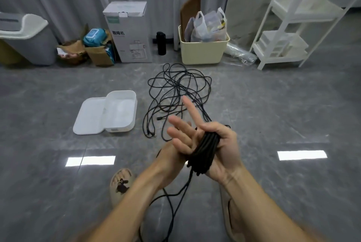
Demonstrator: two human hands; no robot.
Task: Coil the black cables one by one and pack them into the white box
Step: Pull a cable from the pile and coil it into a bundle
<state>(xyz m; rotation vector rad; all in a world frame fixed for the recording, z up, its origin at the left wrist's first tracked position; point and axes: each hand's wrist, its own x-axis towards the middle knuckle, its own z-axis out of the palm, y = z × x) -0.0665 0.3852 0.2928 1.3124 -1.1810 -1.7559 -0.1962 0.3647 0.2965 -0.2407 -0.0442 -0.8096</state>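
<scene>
Two hands working one coiled black cable above the grey floor.
The right hand (218,148) is gripping the cable coil (203,152), forefinger pointing away; the left hand (180,140), fingers spread, is lying against the coil. Its loose tail (168,198) is trailing near. Farther off, tangled cables (175,89) are lying right of the open white box (121,111).

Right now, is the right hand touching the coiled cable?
Touching. The head view shows the right hand with its fingers curled round the black coil, no gap between them. The left hand, fingers spread, lies against the coil's other side.
</scene>
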